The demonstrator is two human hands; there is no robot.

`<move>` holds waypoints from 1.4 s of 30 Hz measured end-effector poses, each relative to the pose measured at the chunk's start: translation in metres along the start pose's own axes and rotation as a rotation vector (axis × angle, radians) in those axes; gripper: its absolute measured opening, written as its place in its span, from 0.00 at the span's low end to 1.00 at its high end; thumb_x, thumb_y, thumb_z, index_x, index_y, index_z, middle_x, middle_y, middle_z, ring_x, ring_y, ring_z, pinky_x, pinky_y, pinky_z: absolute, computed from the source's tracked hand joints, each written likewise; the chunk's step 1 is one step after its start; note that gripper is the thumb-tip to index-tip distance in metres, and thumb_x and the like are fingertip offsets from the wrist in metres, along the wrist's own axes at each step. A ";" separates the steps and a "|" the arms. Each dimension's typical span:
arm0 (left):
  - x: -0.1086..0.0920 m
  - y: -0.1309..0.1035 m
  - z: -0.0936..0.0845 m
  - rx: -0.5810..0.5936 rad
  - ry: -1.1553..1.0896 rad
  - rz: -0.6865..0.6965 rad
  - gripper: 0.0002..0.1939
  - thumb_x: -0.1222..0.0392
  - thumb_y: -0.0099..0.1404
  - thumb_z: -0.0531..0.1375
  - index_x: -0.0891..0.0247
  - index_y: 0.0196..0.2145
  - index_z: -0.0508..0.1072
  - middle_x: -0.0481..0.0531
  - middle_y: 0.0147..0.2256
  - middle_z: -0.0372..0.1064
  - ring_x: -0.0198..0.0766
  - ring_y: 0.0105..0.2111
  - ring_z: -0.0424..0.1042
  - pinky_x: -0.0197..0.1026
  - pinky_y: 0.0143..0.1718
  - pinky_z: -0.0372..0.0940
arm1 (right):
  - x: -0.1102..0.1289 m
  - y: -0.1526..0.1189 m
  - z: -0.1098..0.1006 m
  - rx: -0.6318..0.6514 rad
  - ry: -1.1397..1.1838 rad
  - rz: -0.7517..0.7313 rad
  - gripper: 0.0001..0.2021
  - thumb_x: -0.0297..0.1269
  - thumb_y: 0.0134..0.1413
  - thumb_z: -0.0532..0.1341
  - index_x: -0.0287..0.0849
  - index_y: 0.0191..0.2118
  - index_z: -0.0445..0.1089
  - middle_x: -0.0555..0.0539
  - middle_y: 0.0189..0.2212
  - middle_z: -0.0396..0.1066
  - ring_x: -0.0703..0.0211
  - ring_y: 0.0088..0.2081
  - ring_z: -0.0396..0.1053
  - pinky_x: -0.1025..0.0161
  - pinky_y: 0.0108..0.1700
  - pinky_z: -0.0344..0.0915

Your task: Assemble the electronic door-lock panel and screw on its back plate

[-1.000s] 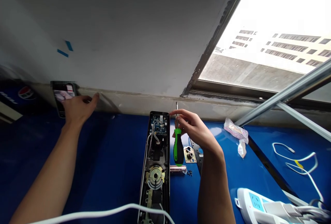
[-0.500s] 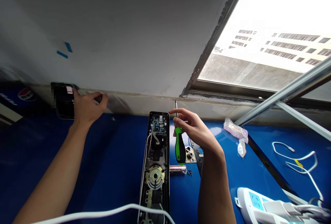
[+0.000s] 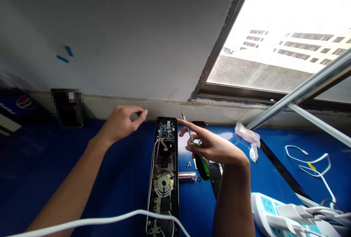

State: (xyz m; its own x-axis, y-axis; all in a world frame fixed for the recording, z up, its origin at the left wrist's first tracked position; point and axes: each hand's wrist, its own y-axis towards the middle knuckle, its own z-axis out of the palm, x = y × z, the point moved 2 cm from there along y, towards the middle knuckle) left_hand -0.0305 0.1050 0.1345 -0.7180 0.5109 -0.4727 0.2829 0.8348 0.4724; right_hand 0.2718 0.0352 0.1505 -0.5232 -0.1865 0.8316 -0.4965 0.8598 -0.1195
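A long black housing (image 3: 164, 164) lies open on the blue table, with a circuit board (image 3: 166, 132) at its far end and a round metal part (image 3: 163, 184) lower down. Left of it, above the table, my left hand (image 3: 124, 122) has thumb and forefinger pinched together; anything between the tips is too small to make out. My right hand (image 3: 210, 144) holds a green and black screwdriver (image 3: 202, 165), its shaft pointing up and left. The right forefinger reaches the housing's upper right edge. Small screws (image 3: 188, 164) lie right of the housing.
A pixelated dark device (image 3: 67, 107) leans on the wall at left. A white cable (image 3: 109, 219) crosses the foreground. At right are a power strip (image 3: 274, 211), a metal frame bar (image 3: 301, 87), a plastic packet (image 3: 247, 134) and a coiled white cable (image 3: 315, 171). A pink cylinder (image 3: 187, 176) touches the housing's side.
My left hand has left the dark device and moved right toward the housing. My right hand has shifted slightly right, and the screwdriver has tilted, its handle swinging right.
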 end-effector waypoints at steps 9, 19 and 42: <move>-0.077 -0.020 0.042 0.181 -0.094 0.425 0.10 0.59 0.76 0.59 0.62 0.47 0.80 0.59 0.50 0.77 0.51 0.59 0.70 0.52 0.59 0.70 | -0.015 -0.023 -0.013 -0.089 -0.162 0.263 0.48 0.26 0.48 0.70 0.51 0.75 0.57 0.40 0.54 0.77 0.57 0.36 0.78 0.61 0.38 0.77; -0.124 -0.041 0.070 0.370 -0.142 0.585 0.15 0.57 0.74 0.65 0.62 0.55 0.74 0.56 0.47 0.78 0.45 0.43 0.77 0.46 0.45 0.74 | -0.024 -0.008 -0.021 -0.255 0.111 0.278 0.20 0.38 0.64 0.67 0.42 0.58 0.66 0.43 0.43 0.82 0.55 0.33 0.83 0.62 0.35 0.74; -0.137 -0.024 0.084 0.373 -0.253 0.669 0.15 0.63 0.76 0.61 0.62 0.59 0.74 0.55 0.51 0.81 0.43 0.49 0.80 0.44 0.51 0.73 | -0.039 -0.034 -0.037 -0.014 0.036 0.207 0.31 0.37 0.59 0.66 0.51 0.65 0.58 0.48 0.44 0.78 0.63 0.31 0.70 0.65 0.33 0.69</move>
State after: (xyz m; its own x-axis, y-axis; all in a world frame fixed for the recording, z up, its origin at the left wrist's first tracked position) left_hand 0.1140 0.0323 0.1254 -0.1683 0.9205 -0.3526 0.8277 0.3262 0.4565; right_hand 0.3345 0.0310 0.1422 -0.5877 0.0121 0.8090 -0.3711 0.8845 -0.2828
